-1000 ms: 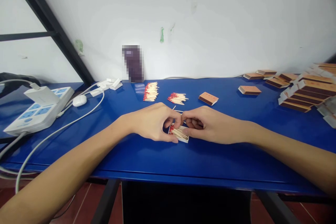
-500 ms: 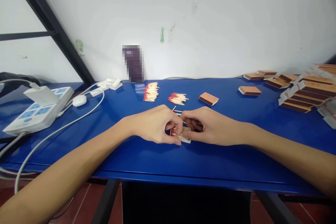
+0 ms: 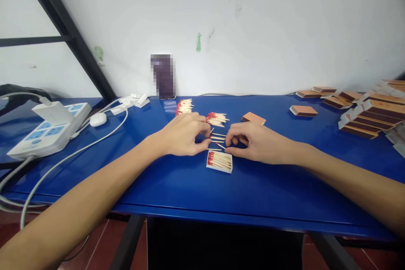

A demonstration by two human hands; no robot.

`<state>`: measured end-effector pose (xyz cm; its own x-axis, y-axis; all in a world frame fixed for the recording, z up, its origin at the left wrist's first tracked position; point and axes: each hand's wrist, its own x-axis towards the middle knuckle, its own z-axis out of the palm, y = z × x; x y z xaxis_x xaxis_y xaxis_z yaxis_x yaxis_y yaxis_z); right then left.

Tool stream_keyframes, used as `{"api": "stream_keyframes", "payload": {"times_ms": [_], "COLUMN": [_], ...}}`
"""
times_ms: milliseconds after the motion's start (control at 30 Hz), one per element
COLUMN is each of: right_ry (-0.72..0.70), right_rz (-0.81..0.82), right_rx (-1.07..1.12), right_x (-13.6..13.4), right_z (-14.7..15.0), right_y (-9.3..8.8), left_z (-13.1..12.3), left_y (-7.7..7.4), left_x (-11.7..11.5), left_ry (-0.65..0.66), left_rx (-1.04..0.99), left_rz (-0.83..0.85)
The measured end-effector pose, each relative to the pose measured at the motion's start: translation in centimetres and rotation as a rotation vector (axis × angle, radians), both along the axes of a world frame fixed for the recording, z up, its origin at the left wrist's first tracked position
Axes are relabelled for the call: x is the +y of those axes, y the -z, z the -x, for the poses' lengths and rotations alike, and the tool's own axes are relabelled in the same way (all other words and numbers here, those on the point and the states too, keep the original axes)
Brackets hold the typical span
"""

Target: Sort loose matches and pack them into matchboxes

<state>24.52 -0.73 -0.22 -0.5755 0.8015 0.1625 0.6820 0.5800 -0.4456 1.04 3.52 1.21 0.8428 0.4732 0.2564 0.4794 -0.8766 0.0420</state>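
A white matchbox tray [image 3: 219, 170] lies in front of me, partly filled with red-headed matches. Just behind it, several loose matches [image 3: 217, 135] are spread on the blue table. My left hand [image 3: 186, 135] is at their head ends, thumb and index finger nearly together; whatever is between them is hidden. On the other side, my right hand [image 3: 253, 143] is closed, its thumb and finger at the plain end of a slanted match [image 3: 220, 146]. Two heaps of matches, a small heap [image 3: 217, 119] and a larger heap [image 3: 184, 106], lie farther back, the larger partly covered by my left hand.
A closed matchbox [image 3: 253, 117] lies behind my right hand. Stacked matchboxes [image 3: 373, 114] and a single matchbox [image 3: 303, 111] are at the right. At the left are a power strip [image 3: 47, 130], cables and a white earbud case [image 3: 98, 119]. A phone [image 3: 164, 76] leans on the wall.
Both hands have moved off the matchbox tray, back to the loose matches behind it. The tray and its matches are now uncovered. The view has shifted slightly.
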Motion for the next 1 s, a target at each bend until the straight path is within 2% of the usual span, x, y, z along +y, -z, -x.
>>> {"api": "stream_keyframes", "payload": {"times_ms": [133,200,433,533,833,1000], "right_ry": [-0.022,-0.013,0.156,0.132,0.07,0.094], "right_rz": [0.006,-0.031,-0.158,-0.13,-0.054,-0.134], "right_rx": [0.016,0.023,0.014,0.01,0.111,0.085], "right_x": [0.2,0.4,1.4,1.4,1.1,0.9], "right_z": [0.2,0.4,0.9,0.9,1.1,0.9], "right_y": [0.4,0.6,1.4,1.4,1.3,1.4], "left_z": [0.1,0.1,-0.7,-0.9,-1.2,-1.2], "left_y": [-0.3,-0.1,1.2,1.4,0.8,1.2], "left_x": [-0.2,-0.2,-0.2,-0.3,-0.6,-0.3], "left_ry": [0.092,0.093,-0.154,-0.193,-0.086,-0.072], "left_rx": [0.066,0.062,-0.007,0.014,0.012,-0.057], "left_rz": [0.087,0.106,0.027,0.016,0.111,0.173]}}
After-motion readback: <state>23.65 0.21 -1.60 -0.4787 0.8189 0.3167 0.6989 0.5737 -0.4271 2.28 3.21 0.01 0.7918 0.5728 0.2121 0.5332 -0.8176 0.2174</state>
